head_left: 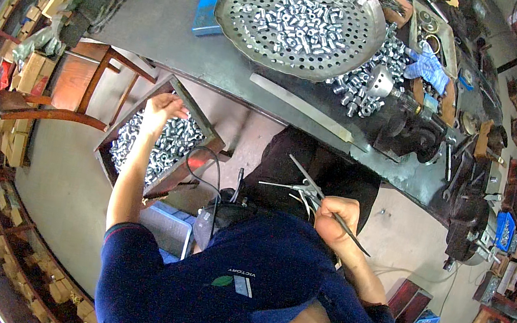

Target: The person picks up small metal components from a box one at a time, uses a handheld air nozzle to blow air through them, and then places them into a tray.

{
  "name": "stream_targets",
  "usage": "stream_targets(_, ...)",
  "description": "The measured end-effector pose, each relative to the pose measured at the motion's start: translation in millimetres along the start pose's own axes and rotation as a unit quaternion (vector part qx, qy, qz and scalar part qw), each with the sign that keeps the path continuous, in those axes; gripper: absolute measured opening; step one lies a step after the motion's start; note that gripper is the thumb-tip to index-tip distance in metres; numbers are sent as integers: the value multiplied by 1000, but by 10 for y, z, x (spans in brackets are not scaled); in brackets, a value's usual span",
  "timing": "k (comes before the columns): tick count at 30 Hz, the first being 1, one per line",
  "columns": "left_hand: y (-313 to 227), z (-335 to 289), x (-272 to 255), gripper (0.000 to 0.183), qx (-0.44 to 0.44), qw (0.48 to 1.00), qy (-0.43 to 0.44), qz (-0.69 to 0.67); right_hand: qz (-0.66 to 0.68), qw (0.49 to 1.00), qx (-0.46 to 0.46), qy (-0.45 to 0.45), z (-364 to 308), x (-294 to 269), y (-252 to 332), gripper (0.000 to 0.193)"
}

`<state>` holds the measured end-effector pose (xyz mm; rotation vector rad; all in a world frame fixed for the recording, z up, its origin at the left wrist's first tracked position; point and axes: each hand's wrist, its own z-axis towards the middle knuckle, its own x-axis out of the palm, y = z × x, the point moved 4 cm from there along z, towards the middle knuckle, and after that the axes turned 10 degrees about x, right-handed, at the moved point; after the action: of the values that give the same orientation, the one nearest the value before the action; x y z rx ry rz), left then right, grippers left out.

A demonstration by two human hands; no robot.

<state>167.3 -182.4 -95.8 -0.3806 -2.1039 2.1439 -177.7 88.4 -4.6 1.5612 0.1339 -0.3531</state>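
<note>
My left hand (168,107) is over the far edge of a wooden box (188,169) filled with small shiny metal fittings (158,145). Its fingers are bent together in a pinch; anything between them is too small to make out. Near my lap, my right hand (336,220) is wrapped around a plier-like metal tool (312,190). The tool's thin arms spread apart toward the upper left, and one dark arm sticks out below the hand. Part of its grip is hidden by the fingers.
On the dark workbench (161,8) a round perforated metal tray (238,35) carries more fittings. Beside it lie loose fittings (361,90), a blue patterned glove (428,68) and a vise-like machine (414,129). A wooden chair (85,74) stands left; a blue crate (165,228) sits below the box.
</note>
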Motion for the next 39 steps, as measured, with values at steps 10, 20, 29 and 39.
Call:
stream_targets(10, -722, -535, 1609, 16, -45, 927, 242, -283, 27, 998, -29, 40, 73, 9, 163, 35)
stream_targets(20, -911, -989, 2164, 39, -205, 854, 325, -351, 19, 997, -60, 40, 148, -58, 229, 53)
stream_targets(29, -967, -1036, 2281, 31, -101, 909, 345, -211, -44, 988, -136, 62, 264, 43, 223, 25)
stream_targets(39, -997, -987, 2406, 26, -79, 899, 366, -229, -26, 993, -118, 7, 250, 38, 87, 19)
